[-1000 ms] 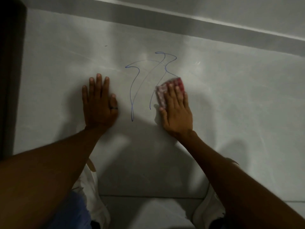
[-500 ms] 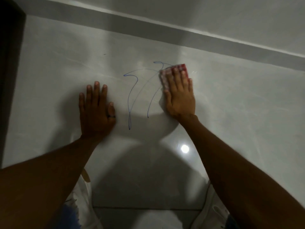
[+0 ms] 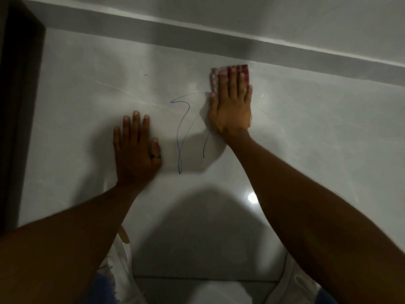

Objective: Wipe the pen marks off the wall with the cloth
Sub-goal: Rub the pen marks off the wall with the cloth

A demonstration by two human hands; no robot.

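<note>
Pen marks (image 3: 184, 132) lie between both hands; cloth (image 3: 215, 76) under right hand (image 3: 232, 108).

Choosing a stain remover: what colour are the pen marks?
Blue pen marks, head view.

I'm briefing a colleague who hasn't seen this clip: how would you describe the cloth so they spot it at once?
Find the glossy pale surface with the blue pen marks. Right of the marks and reaching higher, the right hand lies flat, and the cloth shows beyond its fingertips. It is the only red-and-white chequered thing in view.
</note>
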